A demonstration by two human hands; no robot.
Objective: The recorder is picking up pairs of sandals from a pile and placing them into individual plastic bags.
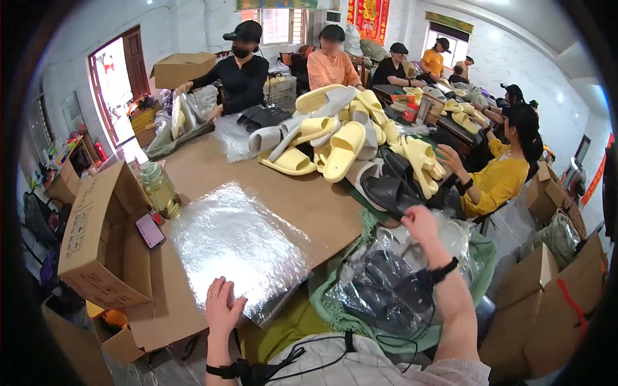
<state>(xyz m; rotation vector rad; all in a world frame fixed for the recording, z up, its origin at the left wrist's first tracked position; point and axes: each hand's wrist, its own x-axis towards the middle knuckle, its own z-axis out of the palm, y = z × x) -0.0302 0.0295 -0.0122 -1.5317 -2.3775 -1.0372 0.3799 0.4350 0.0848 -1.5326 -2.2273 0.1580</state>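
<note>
While the left hand [222, 307] lies flat, fingers spread and holding nothing, on the near edge of a stack of clear plastic bags [239, 248] at the near edge of the brown table [322, 202], the right hand [420, 222] is raised past the table's right edge, fingers loosely curled toward a dark grey slipper [391, 193] at the foot of the slipper pile [347, 141]; whether it already touches the slipper I cannot tell. Below that wrist, bagged dark slippers [386, 289] sit in a green sack [335, 309]. As a judgement, the glossy bags could slide off the near edge if the palm shifts, because they overhang it and are slick; tugging a slipper from the bottom could also tumble the loosely heaped yellow and white ones above. An open cardboard carton [106, 235] lies on its side at the left edge, brown with dark print on one flap, and a phone [150, 229] and a clear jar [159, 188] stand beside it. Another brown box [183, 67] sits at the far left corner, more cartons [547, 309] stand on the floor to the right, and a red banner [369, 18] with gold figures hangs on the far wall.
</note>
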